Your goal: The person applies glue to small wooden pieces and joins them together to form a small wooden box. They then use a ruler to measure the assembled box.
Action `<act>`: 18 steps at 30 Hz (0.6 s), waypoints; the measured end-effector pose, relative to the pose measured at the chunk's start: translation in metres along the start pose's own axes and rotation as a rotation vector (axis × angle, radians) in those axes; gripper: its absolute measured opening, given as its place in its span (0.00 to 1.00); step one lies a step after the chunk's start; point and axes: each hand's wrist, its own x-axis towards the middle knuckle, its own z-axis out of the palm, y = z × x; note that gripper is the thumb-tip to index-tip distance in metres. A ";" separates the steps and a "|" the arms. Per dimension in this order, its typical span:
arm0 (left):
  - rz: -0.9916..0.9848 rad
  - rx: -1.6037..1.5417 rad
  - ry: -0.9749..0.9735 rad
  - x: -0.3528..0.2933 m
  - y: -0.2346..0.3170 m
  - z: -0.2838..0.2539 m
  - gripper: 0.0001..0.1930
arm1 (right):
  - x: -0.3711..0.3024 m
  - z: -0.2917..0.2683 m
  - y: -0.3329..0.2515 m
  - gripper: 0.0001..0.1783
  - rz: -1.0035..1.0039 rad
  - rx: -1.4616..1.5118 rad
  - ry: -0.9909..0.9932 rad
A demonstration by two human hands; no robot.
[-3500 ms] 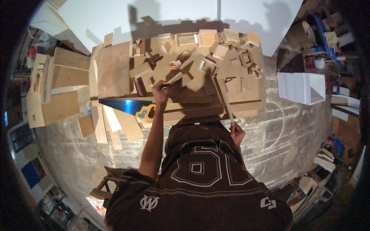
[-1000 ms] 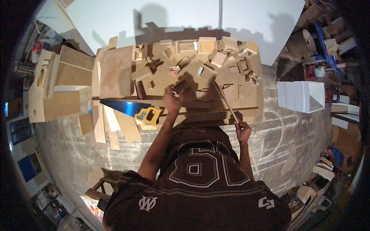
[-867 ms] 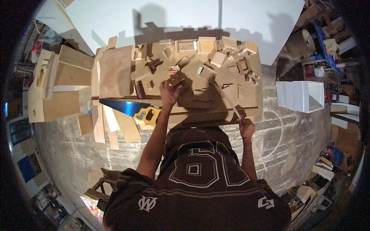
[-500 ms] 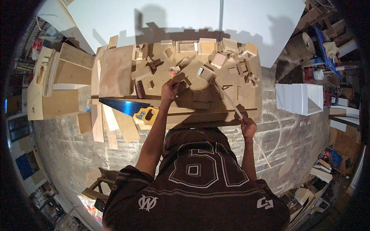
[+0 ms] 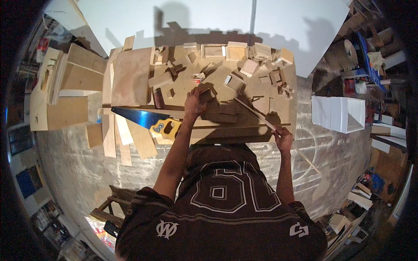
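My left hand (image 5: 195,104) is closed around a small wooden block (image 5: 207,95), partly in shadow, over the middle of the workbench (image 5: 220,87). In my right hand (image 5: 283,139), at the bench's near right edge, a long thin wooden strip (image 5: 257,114) is pinched. One end of the strip points to the bench's middle; the other sticks out past my hand over the floor. A handsaw (image 5: 141,119) with a blue blade and yellow handle lies left of my left forearm. Beyond my left hand is a small red-and-white item (image 5: 198,79).
Small wooden boxes (image 5: 237,51) and offcuts line the bench's far side. A flat wooden panel (image 5: 130,78) covers its left end. Boards (image 5: 67,114) are stacked farther left. To the right, a white box-shaped unit (image 5: 337,113) stands on the floor. A white panel (image 5: 209,17) rises behind the bench.
My left hand has moved slightly nearer with the block, which now shows a broader face. The strip has swung to a flatter slant, its far end shifting left and nearer.
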 end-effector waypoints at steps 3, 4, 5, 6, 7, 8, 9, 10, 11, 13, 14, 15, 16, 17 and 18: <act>0.107 -0.067 0.061 0.002 -0.003 0.000 0.32 | 0.001 0.006 -0.003 0.13 -0.029 0.023 0.000; 0.111 -0.122 0.028 0.002 -0.004 -0.002 0.31 | -0.001 0.009 -0.003 0.12 -0.045 0.026 0.004; 0.119 -0.177 -0.007 0.004 -0.005 -0.006 0.30 | -0.003 0.010 -0.002 0.12 -0.036 0.030 -0.003; 0.125 -0.232 -0.043 0.005 -0.007 -0.011 0.29 | -0.004 0.012 -0.001 0.12 -0.027 0.034 -0.010; 0.070 -0.345 -0.088 0.003 -0.008 -0.016 0.29 | -0.006 0.013 0.000 0.12 -0.018 0.038 -0.017; 0.012 -0.453 -0.132 -0.003 -0.012 -0.023 0.28 | -0.007 0.013 -0.004 0.12 0.003 0.090 -0.028; -0.045 -0.564 -0.177 -0.008 -0.011 -0.029 0.27 | -0.007 0.011 -0.007 0.12 0.026 0.140 -0.038; -0.028 -0.622 -0.200 -0.011 -0.010 -0.035 0.27 | -0.006 0.009 -0.011 0.12 0.047 0.190 -0.049; -0.007 -0.682 -0.228 -0.013 -0.003 -0.044 0.27 | -0.006 0.008 -0.009 0.13 0.029 0.156 -0.056; -0.066 -0.885 -0.333 -0.018 0.014 -0.066 0.27 | -0.008 0.007 -0.002 0.13 -0.006 0.089 -0.070; -0.046 -0.892 -0.358 -0.020 0.023 -0.080 0.27 | -0.009 0.007 -0.003 0.13 -0.024 0.088 -0.062; -0.027 -0.902 -0.380 -0.023 0.031 -0.093 0.27 | -0.008 0.007 -0.003 0.13 -0.045 0.085 -0.056; -0.008 -0.911 -0.402 -0.025 0.039 -0.104 0.27 | -0.008 0.007 -0.003 0.13 -0.065 0.082 -0.049; 0.005 -0.924 -0.406 -0.026 0.046 -0.113 0.28 | -0.008 0.009 -0.002 0.13 -0.067 0.102 -0.042; 0.019 -0.937 -0.411 -0.027 0.051 -0.120 0.28 | -0.008 0.011 0.000 0.13 -0.069 0.121 -0.034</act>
